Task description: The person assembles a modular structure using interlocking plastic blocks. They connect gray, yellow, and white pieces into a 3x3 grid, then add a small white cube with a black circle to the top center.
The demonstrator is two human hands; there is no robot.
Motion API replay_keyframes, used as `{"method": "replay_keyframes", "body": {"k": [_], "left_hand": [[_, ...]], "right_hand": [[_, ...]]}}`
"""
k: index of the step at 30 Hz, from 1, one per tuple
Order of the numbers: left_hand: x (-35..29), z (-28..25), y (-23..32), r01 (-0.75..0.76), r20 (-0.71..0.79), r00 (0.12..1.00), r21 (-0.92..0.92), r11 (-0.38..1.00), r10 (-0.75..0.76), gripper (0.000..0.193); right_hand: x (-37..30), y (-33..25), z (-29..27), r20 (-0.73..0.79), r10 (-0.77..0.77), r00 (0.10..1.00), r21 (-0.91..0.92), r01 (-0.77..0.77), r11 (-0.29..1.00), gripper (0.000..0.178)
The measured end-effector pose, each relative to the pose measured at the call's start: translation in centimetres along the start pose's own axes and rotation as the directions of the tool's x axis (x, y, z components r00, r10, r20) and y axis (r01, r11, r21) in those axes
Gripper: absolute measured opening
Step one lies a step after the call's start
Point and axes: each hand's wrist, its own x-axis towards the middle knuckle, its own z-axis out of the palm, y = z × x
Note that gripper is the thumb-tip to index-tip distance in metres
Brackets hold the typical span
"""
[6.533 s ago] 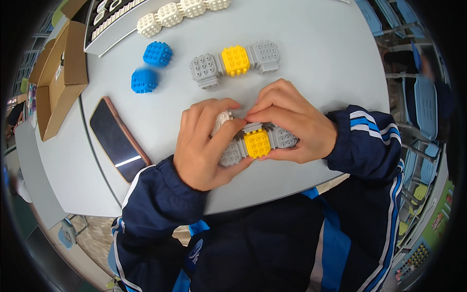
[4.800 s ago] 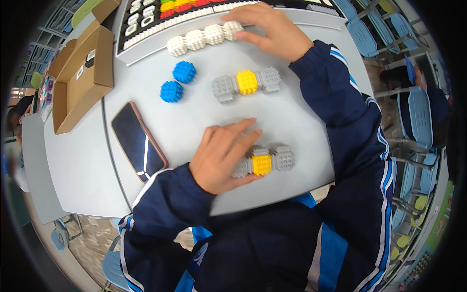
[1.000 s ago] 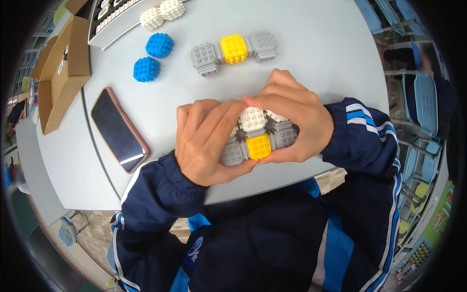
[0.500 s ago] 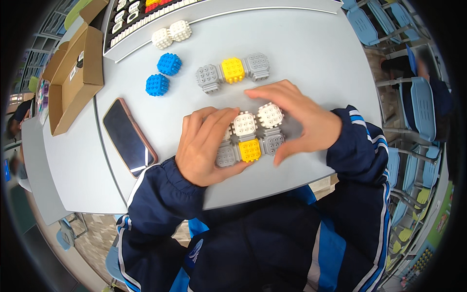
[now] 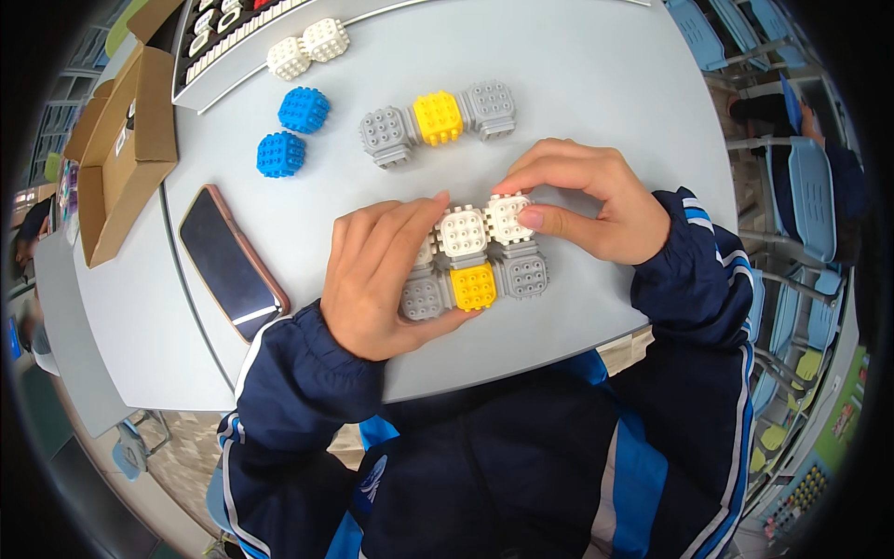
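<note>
near the table's front edge, a cluster of studded cubes (image 5: 475, 265) sits on the grey table (image 5: 596, 102), with two white cubes atop a grey-yellow-grey row; the left hand (image 5: 377, 279) grips its left end and the right hand (image 5: 582, 200) pinches the right white cube between thumb and fingers. further back lie a second grey-yellow-grey row (image 5: 438, 121), two blue cubes (image 5: 291, 132), two white cubes (image 5: 307, 48) on a tray (image 5: 223, 65), a phone (image 5: 231, 265) and an open cardboard box (image 5: 126, 154), its contents unclear.
</note>
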Motion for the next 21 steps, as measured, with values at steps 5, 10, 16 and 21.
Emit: {"method": "replay_keyframes", "body": {"k": [5, 10, 16, 21], "left_hand": [[-0.2, 0.2, 0.1, 0.031, -0.02, 0.999, 0.007, 1.0, -0.031, 0.085], [0.1, 0.1, 0.1, 0.074, -0.024, 0.997, 0.006, 0.997, -0.074, 0.081], [0.3, -0.2, 0.1, 0.095, -0.014, 0.995, -0.001, 0.995, -0.095, 0.08], [0.2, -0.1, 0.0, 0.106, -0.018, 0.994, 0.013, 0.994, -0.106, 0.082]], "right_hand": [[0.2, -1.1, -0.9, 0.165, -0.049, 0.985, -0.145, 0.073, 0.987, 0.072], [-0.4, -1.2, 0.9, 0.156, -0.037, 0.987, -0.361, 0.092, 0.928, 0.109], [-0.6, 0.1, 1.9, 0.094, -0.105, 0.99, -0.291, 0.128, 0.948, 0.103], [-0.5, 0.6, 2.5, 0.033, -0.154, 0.987, -0.29, 0.157, 0.944, 0.097]]}}
